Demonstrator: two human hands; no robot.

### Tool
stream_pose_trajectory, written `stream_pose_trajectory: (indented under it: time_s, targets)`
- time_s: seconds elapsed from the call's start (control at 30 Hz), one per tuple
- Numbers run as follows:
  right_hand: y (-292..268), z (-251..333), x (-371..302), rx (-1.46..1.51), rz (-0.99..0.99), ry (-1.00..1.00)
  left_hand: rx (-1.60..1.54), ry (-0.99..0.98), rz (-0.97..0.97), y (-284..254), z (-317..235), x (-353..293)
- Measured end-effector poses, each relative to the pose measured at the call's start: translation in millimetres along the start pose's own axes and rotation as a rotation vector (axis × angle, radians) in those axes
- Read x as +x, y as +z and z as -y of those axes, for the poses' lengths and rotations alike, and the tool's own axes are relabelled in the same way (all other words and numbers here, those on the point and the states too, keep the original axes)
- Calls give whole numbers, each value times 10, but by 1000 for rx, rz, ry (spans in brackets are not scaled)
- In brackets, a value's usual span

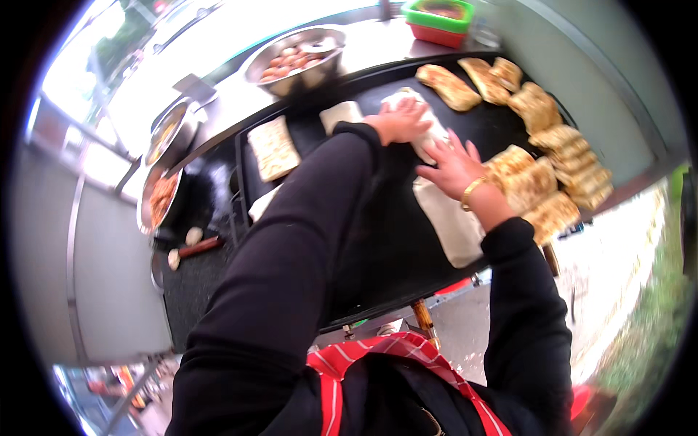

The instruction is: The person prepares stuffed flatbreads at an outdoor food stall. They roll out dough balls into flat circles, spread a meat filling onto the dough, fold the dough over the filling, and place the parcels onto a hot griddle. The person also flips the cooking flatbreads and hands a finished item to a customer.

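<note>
Both of my hands rest on a pale strip of raw dough (438, 132) on the black griddle (378, 247). My left hand (401, 122) lies over its upper part, palm down with fingers stretched out. At its lower end, my right hand (456, 168) presses with spread fingers, a gold bracelet on the wrist. Another flat raw dough sheet (449, 225) lies just below my right hand. Left of my hands are a small pale dough piece (340, 115) and a lightly browned flatbread (273, 148). A further pale piece is partly hidden under my left arm.
Browned flatbreads (534, 109) line the griddle's right side, some stacked. Beyond the griddle stand a metal bowl of eggs (291, 64) and green and red plastic tubs (438, 20). At left are a metal pot (173, 134), a bowl of reddish filling (164, 198) and a wooden rolling pin (198, 247).
</note>
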State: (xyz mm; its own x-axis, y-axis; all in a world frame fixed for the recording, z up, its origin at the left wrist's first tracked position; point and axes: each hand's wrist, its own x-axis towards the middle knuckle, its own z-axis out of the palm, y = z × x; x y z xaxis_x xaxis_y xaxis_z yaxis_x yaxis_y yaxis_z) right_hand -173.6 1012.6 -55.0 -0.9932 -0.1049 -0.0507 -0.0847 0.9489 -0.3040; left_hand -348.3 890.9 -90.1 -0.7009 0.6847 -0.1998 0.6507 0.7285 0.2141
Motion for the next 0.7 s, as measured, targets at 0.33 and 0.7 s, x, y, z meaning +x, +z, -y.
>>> stream_pose_trajectory:
  time_s: [0.33, 0.7]
  targets:
    - [-769, -31, -1196, 884, -418, 243, -162, 280, -617, -1314, 446, -3184]
    - [205, 2254, -2031, 1218, 144, 65, -1517, -1076, -877, 788, 297, -6273]
